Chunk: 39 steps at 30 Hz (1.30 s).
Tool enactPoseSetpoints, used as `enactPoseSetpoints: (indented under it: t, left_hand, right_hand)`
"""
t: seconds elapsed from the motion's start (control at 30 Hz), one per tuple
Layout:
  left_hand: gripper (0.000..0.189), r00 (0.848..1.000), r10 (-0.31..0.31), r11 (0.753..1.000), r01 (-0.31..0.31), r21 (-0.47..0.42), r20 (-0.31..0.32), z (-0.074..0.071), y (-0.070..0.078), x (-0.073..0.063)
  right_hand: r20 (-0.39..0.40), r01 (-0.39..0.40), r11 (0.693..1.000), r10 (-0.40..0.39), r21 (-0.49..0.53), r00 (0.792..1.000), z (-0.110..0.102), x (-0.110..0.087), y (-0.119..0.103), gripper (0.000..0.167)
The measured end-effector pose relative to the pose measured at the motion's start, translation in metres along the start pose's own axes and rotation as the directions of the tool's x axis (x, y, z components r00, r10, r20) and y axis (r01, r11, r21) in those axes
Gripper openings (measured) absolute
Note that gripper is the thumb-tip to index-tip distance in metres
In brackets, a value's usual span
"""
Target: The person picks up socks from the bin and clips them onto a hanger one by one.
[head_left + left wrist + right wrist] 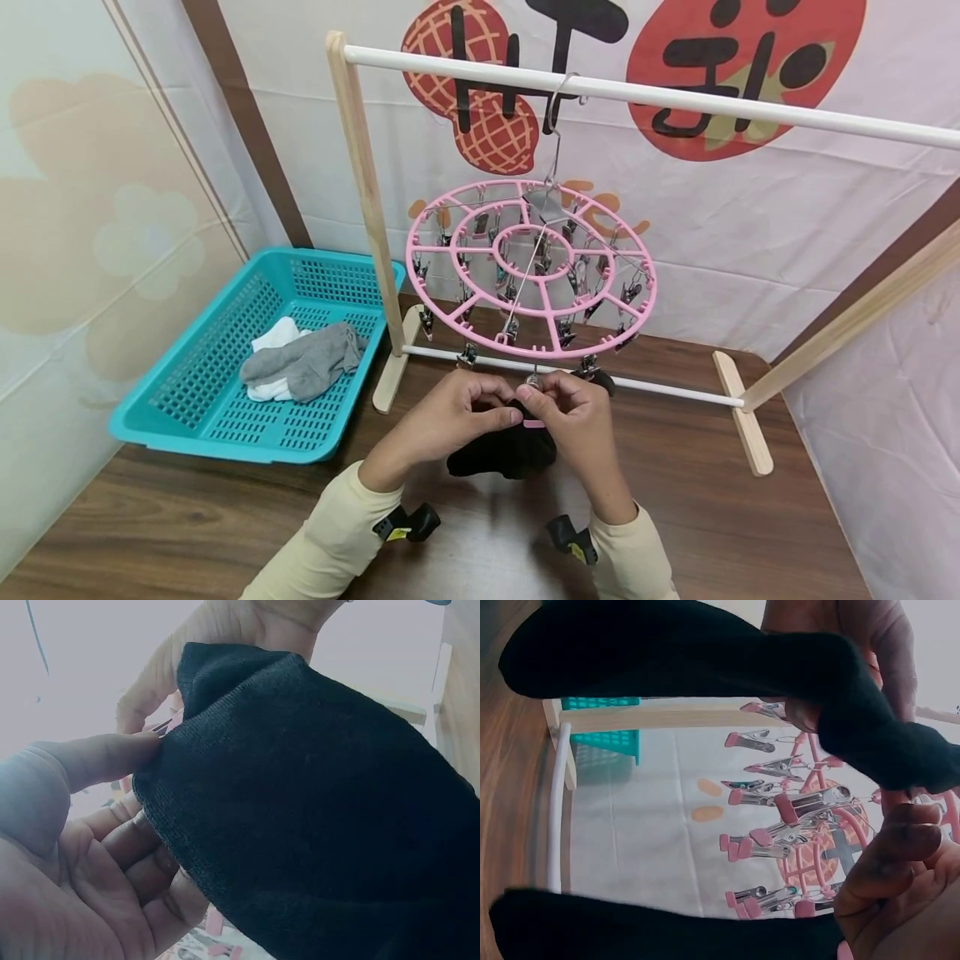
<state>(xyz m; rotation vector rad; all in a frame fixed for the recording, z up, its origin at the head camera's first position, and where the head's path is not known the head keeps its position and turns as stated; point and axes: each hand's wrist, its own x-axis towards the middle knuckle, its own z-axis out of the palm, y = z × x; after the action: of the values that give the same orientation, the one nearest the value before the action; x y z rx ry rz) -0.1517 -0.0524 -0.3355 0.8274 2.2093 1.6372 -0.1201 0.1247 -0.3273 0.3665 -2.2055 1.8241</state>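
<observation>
Left hand (450, 415) pinches black knit sock (501, 452) | right hand (582, 423) pinches pink-tipped metal clip (534, 381) | head view only: grey cloth sock (311, 364)

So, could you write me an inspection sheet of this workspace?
Surface: brown wood-grain table.
Job's things: black sock at a clip; another black item just beyond; pink round hanger hooked on a white bar.
Clutter: turquoise basket holding gray fabric and white fabric.
Left fingers: pinching the sock.
Right fingers: appear to pinch the clip.
Cables: nothing seen.
Surroundings: printed backdrop.
</observation>
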Motion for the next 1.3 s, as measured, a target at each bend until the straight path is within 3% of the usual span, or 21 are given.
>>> enactPoseSetpoints:
  t: [0.57,0.8,1.0,1.3]
  left_hand:
    - [0.010,1.000,-0.001,1.000,0.001,0.009,0.011,-0.005,0.000,-0.004]
    - [0.012,0.999,-0.046,0.997,0.047,0.059,-0.018,-0.010,0.004,-0.011]
    - [0.007,0.998,-0.060,0.997,0.061,0.056,-0.024,-0.020,0.006,-0.019]
    - [0.010,0.993,-0.108,0.994,0.109,0.012,-0.047,-0.047,0.003,-0.039]
  right_hand:
    - [0.089,0.007,1.000,-0.007,-0.006,0.996,-0.002,0.000,-0.004,0.011]
    - [0.082,0.013,1.000,-0.013,0.004,0.997,-0.002,0.000,-0.002,0.008]
    - [0.053,0.052,0.999,-0.051,-0.013,0.997,-0.002,0.000,-0.003,0.012]
    - [0.001,0.174,0.972,-0.176,-0.158,0.984,-0.002,0.000,-0.005,0.025]
